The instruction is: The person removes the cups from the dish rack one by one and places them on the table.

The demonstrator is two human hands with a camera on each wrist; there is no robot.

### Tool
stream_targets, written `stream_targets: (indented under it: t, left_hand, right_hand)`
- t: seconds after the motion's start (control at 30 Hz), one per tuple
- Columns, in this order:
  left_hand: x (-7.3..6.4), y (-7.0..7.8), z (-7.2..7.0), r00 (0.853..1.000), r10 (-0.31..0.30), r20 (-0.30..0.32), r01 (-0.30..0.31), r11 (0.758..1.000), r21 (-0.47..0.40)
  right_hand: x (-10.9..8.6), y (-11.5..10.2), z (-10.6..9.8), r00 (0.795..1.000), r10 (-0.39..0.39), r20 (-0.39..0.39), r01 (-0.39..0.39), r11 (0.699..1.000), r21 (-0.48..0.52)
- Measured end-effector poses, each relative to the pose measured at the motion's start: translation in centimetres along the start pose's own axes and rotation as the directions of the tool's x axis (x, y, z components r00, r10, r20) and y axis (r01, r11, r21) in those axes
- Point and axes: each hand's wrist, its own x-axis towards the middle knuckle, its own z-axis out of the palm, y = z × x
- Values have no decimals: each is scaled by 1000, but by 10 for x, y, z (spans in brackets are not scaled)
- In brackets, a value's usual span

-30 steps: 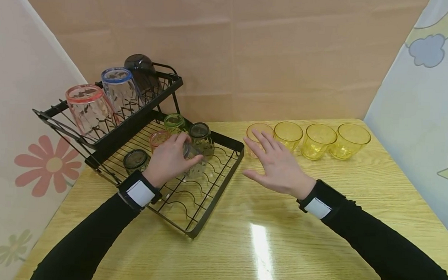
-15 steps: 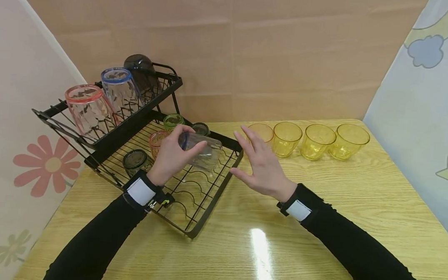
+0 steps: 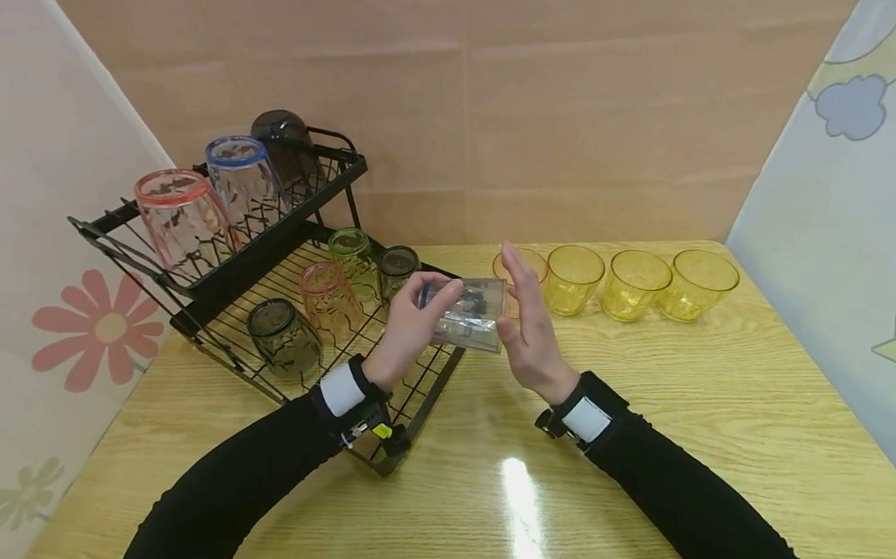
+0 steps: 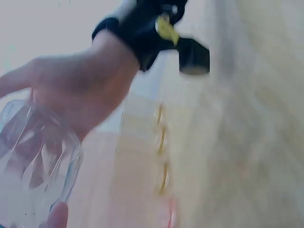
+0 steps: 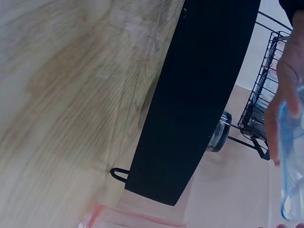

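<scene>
glass point(image 4: 39, 164) facets plainest, left wrist view

The rack point(image 3: 199, 306) is located at the rear left corner of the tabletop point(image 3: 453, 513). Its upper tier point(image 3: 293, 225) carries three glasses point(image 3: 244, 183); its lower tier point(image 3: 427, 408), below and to the right, carries four glasses point(image 3: 330, 298). Four further glasses point(image 3: 618, 291) stand side by side along the tabletop's rear edge, between the rack and the rear right corner. The backdrop point(image 3: 538, 108) lies behind that edge. The held glass point(image 3: 472, 322) is positioned between the left grip point(image 3: 408, 324) and the right grip point(image 3: 531, 341).
</scene>
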Motion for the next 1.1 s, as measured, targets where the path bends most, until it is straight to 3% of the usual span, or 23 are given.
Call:
stream_targets:
  t: [0.27, 0.4, 0.5, 0.6, 0.7, 0.77, 0.97, 1.1]
  left_hand:
    - [-4, 1, 33, 993, -116, -6, 113, 975, -189]
    - [-4, 1, 41, 992, -128, 6, 127, 969, -211]
    - [-3, 2, 44, 990, -125, 58, 134, 970, -201]
    - [0, 2, 41, 983, -111, 148, 130, 984, -123]
    - [5, 2, 31, 971, -69, 230, 65, 998, 25]
    - [8, 2, 20, 966, -39, 257, 10, 994, 111]
    - [13, 5, -18, 960, 36, 277, -120, 948, 294]
    - [15, 8, -41, 957, 55, 286, -183, 877, 445]
  right_hand:
    - [-6, 1, -6, 993, 98, -66, -85, 981, 175]
    - [-8, 1, -11, 989, 106, -107, -78, 969, 237]
    - [-7, 2, -18, 988, 102, -113, -74, 970, 232]
    - [-6, 4, -30, 994, 73, -87, -57, 984, 169]
    - [-4, 7, -48, 999, 23, -44, -19, 995, 95]
    - [-2, 9, -62, 1000, -14, -10, 14, 998, 53]
    - [4, 11, -99, 990, -97, 102, 104, 992, -66]
    - [9, 13, -111, 970, -121, 210, 157, 974, -164]
